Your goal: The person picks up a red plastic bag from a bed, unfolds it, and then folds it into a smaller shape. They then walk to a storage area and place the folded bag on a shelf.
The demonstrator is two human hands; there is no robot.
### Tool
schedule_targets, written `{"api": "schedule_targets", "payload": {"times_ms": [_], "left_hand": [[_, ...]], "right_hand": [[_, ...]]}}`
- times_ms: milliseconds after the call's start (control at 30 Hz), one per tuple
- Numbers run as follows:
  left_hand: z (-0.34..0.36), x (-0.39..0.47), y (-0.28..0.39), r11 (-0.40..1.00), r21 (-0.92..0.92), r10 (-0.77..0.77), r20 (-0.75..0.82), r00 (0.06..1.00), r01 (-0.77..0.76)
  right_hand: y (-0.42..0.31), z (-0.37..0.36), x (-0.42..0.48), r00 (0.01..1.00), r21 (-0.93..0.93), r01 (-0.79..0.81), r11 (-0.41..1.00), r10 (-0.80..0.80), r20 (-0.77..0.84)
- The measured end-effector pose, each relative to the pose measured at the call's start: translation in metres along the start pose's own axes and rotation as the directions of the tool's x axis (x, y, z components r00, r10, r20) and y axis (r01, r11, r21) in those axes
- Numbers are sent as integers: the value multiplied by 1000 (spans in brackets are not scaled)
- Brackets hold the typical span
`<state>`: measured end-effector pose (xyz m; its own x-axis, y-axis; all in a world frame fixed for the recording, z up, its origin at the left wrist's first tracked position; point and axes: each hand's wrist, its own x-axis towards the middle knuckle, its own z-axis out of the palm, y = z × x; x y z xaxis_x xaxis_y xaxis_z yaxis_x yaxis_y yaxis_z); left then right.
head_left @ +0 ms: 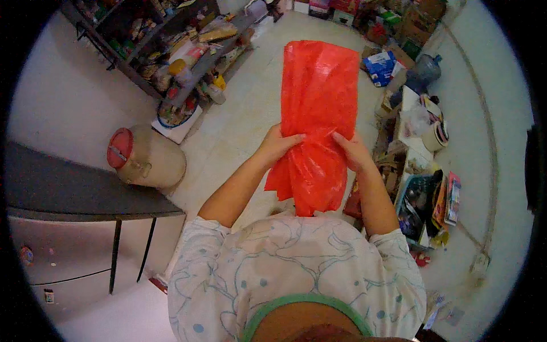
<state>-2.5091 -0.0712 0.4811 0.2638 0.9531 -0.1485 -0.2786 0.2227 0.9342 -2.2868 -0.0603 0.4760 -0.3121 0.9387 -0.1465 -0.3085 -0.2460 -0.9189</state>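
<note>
A stack of red plastic bags or folded red plastic sheeting (319, 85) is held up in front of my chest. My left hand (275, 144) grips its left edge at mid-height, the thumb pressed on the near face. On the opposite edge my right hand (354, 149) holds it the same way, thumb on top and fingers hidden behind. Above the thumbs the plastic is flat and nearly rectangular. Below them it gathers into creases and hangs loose towards my shirt, with a ragged corner out to the left.
At left stand a grey-topped counter (77, 184) and a barrel with a red lid (120, 148). Cluttered shelving (141, 77) lines the far left. Along the right wall are a loaded low shelf (412, 158), a large water bottle (427, 70) and a blue box (380, 68). Pale floor (239, 94) runs between.
</note>
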Motion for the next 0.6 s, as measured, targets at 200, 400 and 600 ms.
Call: {"api": "schedule_targets", "payload": {"times_ms": [200,400,600], "left_hand": [[-32,134,16,999,-39,3,54,999,-1],[-53,286,79,940,-334,-23,155,988,74],[-65,430,122,744,-663,24,-92,995,-80]], "right_hand": [[-14,-36,119,990,-33,86,996,-89,-105],[-79,-68,275,957,239,250,938,-278,88],[-96,-137,412,957,689,-229,688,32,287]]}}
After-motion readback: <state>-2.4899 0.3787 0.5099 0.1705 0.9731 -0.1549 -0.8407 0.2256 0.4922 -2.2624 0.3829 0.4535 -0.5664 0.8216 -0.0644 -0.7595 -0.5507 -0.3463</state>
